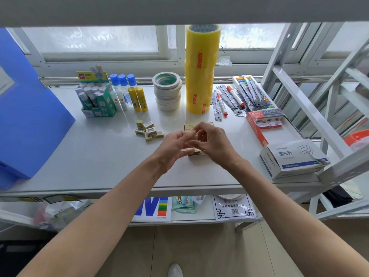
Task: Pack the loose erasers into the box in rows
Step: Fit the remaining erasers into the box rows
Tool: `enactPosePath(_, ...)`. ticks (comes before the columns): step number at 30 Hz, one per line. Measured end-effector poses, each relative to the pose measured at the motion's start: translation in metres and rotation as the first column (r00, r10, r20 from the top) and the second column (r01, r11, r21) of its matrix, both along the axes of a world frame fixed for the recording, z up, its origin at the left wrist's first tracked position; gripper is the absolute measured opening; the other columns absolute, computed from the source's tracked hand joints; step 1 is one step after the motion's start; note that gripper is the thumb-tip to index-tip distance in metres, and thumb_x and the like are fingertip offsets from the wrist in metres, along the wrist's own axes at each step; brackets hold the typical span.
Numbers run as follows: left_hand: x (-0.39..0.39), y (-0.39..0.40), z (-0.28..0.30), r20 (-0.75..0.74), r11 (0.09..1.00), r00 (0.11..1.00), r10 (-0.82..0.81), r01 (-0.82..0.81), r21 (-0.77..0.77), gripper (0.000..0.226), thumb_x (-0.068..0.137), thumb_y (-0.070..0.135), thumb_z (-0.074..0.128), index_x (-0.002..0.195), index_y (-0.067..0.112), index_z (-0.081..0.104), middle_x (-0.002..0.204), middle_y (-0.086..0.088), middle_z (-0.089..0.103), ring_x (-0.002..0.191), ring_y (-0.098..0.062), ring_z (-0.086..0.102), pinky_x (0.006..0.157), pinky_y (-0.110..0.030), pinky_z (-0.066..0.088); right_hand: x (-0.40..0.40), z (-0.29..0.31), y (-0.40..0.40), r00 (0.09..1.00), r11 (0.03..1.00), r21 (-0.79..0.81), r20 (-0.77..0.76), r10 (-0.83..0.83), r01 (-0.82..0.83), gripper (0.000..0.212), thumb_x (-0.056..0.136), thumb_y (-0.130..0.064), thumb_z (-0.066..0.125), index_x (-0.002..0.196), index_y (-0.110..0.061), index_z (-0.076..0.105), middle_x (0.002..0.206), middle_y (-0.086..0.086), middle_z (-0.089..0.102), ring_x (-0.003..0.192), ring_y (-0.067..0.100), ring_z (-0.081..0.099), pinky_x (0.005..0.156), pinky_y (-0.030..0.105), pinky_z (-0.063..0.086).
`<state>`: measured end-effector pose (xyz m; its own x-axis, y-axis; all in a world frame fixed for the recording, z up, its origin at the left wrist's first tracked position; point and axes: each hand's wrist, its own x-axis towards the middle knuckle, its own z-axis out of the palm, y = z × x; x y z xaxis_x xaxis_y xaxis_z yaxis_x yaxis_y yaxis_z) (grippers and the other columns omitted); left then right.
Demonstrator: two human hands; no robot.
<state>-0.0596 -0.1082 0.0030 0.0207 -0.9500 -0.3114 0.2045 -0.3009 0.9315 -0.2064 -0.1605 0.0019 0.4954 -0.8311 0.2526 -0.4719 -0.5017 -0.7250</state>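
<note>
Sitting at the far left was a big blue plastic folder box point(30, 108), and next to it a green card box of glue sticks point(95, 98). A small heap of loose pale yellow erasers with barcode labels point(148, 129) lay on the white bench point(99, 156), just left of the hands and a bit farther back. The left hand point(172, 145) was nearer to that heap than the right hand point(211, 140). Both hands met over the small tan cardboard box point(196, 152) in the middle of the bench. Their fingers point(191, 143) were curled in together, but I could not tell if they pinched an eraser or only touched the box. The box seemed to run away from the person, with its long side front to back. I think the next reach should go left to the heap, and nothing stood in that path. Behind stood a tall stack of yellow tape rolls point(199, 72). At the right lay a white and blue paper clip box point(293, 158).
</note>
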Motion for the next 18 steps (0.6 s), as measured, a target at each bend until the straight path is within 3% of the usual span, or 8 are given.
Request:
enactPosePath(3,-0.003,-0.001,-0.003,0.171,0.999,0.985,0.037,-0.033,-0.026,0.038,0.088,0.025,0.070,0.110,-0.006,0.063,0.088,-0.011,0.063,0.083,-0.018,0.060,0.077,-0.030,0.052,-0.008,0.000,0.000,1.000,0.998,-0.059,-0.022,0.004,-0.006,0.028,0.081,-0.029,0.075,0.100,-0.016,0.059,0.075,-0.005,0.060,0.067,0.013,0.055,0.067,0.036,0.052)
enactPosePath(11,-0.018,-0.008,-0.005,0.128,0.986,0.978,0.163,-0.159,-0.045,0.013,0.096,0.014,0.061,0.097,0.001,0.059,0.088,-0.020,0.067,0.068,-0.020,0.062,0.064,-0.025,0.059,-0.019,-0.006,-0.005,0.992,0.986,-0.151,-0.093,-0.087,0.072,0.031,0.081,-0.040,0.073,0.091,-0.012,0.064,0.086,-0.003,0.059,0.067,0.014,0.059,0.068,0.031,0.051)
enactPosePath(15,-0.019,-0.010,-0.009,0.129,0.982,0.973,0.191,-0.189,-0.022,0.011,0.097,0.011,0.058,0.092,0.001,0.060,0.082,-0.019,0.067,0.063,-0.019,0.065,0.064,-0.030,0.061,-0.024,-0.007,-0.007,0.988,0.988,-0.155,-0.151,-0.018,-0.005,0.031,0.083,-0.030,0.073,0.104,-0.008,0.069,0.092,-0.002,0.052,0.068,0.015,0.057,0.075,0.033,0.052)
enactPosePath(18,-0.019,-0.011,-0.010,0.140,0.981,0.971,0.192,-0.191,-0.016,0.011,0.095,0.008,0.060,0.096,-0.003,0.061,0.082,-0.018,0.067,0.061,-0.016,0.066,0.064,-0.029,0.061,-0.025,-0.010,-0.010,0.985,0.985,-0.170,-0.170,0.009,-0.039,0.029,0.082,-0.022,0.074,0.107,-0.009,0.068,0.094,0.003,0.057,0.074,0.015,0.056,0.075,0.037,0.053)
